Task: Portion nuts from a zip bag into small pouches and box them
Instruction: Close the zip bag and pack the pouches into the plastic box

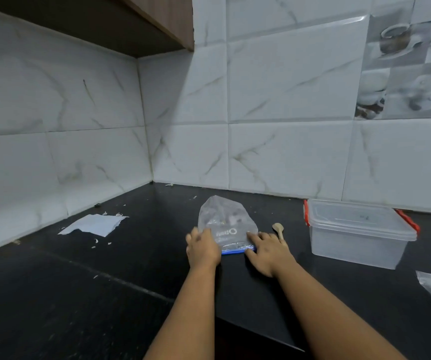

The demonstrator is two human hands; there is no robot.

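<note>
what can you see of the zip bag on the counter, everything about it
The zip bag is clear, crinkled plastic with a blue zip strip along its near edge and white print reading "Open" upside down. It lies flat on the dark countertop, its rounded bottom toward the tiled wall. A few small pieces show inside; what they are is unclear. The left hand rests on its near left corner, the right hand on its near right corner. A wooden spoon lies just right of it.

Zip bag (227, 224), printed word "Open" near its blue seal, seen upside down
</note>
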